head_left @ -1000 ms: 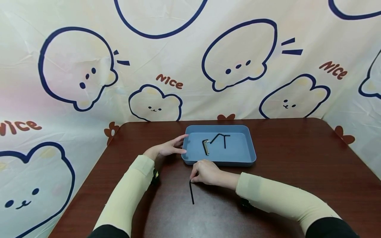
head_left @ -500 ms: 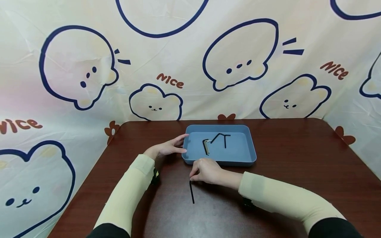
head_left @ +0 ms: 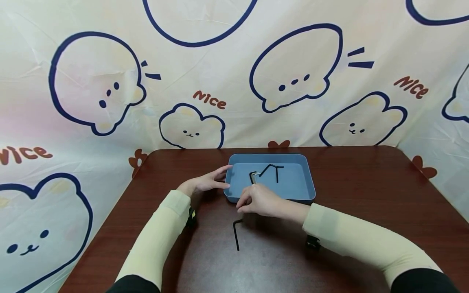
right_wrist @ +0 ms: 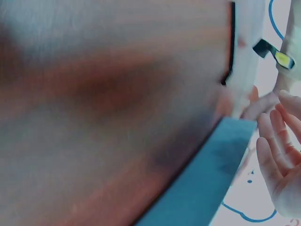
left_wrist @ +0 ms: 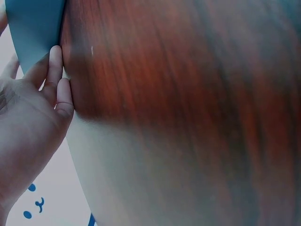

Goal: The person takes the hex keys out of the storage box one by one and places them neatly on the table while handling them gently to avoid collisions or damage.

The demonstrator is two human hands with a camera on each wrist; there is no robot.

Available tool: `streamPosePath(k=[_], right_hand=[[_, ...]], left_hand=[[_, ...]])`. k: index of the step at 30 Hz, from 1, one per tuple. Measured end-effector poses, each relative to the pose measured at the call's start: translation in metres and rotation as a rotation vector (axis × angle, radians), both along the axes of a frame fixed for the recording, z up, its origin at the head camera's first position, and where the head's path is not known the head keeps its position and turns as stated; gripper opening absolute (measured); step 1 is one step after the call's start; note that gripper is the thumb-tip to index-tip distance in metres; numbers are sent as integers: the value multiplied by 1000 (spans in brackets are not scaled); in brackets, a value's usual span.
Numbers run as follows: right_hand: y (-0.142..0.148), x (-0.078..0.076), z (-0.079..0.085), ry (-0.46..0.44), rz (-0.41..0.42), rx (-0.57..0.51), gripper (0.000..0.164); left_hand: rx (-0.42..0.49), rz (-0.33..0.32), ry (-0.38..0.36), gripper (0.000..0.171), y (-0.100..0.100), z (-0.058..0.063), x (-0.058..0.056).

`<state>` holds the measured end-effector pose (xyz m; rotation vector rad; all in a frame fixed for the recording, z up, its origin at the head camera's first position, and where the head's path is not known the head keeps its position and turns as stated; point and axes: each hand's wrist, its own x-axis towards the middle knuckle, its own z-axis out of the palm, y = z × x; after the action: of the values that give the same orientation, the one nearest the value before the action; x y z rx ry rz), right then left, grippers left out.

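A black L-shaped hex key [head_left: 236, 237] lies on the table in front of the tray; the right wrist view catches that hex key [right_wrist: 232, 42] near its top. My right hand [head_left: 261, 200] hovers over the tray's front edge, just beyond the hex key and apart from it, fingers loosely bent around nothing. At the blue tray's [head_left: 311, 189] left side, my left hand [head_left: 203, 183] touches the rim with straight fingers and thumb. Inside the tray are several hex keys, among them a black hex key [head_left: 277, 175] and a silver one, partly hidden by my right hand.
The brown wooden table [head_left: 359, 187] reaches back to a cloth [head_left: 234, 73] with cartoon bear outlines. Bare tabletop spreads in front of the tray and to its right.
My right hand has let go of the black hex key and moved up and back toward the tray. The key stays on the table, its short arm now visible. My left hand is still.
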<state>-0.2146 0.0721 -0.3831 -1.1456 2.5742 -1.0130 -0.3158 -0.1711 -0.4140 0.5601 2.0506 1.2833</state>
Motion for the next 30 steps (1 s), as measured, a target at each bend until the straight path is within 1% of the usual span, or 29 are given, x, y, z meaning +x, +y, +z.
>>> streamPosePath(k=[3, 7, 12, 16, 20, 25, 30], right_hand=[[6, -4, 9, -5, -37, 16, 7], [16, -11, 20, 21, -70, 45, 11], [29, -23, 29, 32, -76, 32, 16], [39, -36, 33, 26, -91, 17, 17], [48, -48, 34, 30, -121, 31, 19], [60, -62, 36, -4, -156, 48, 22], [72, -75, 36, -14, -168, 67, 27]], left_hand=[[3, 1, -6, 77, 0, 0, 0], [-3, 5, -5, 76, 1, 0, 0], [-14, 11, -4, 75, 2, 1, 0], [-9, 8, -1, 75, 2, 1, 0], [-3, 6, 6, 75, 2, 1, 1], [5, 3, 12, 76, 2, 0, 2], [2, 9, 14, 76, 3, 0, 2]])
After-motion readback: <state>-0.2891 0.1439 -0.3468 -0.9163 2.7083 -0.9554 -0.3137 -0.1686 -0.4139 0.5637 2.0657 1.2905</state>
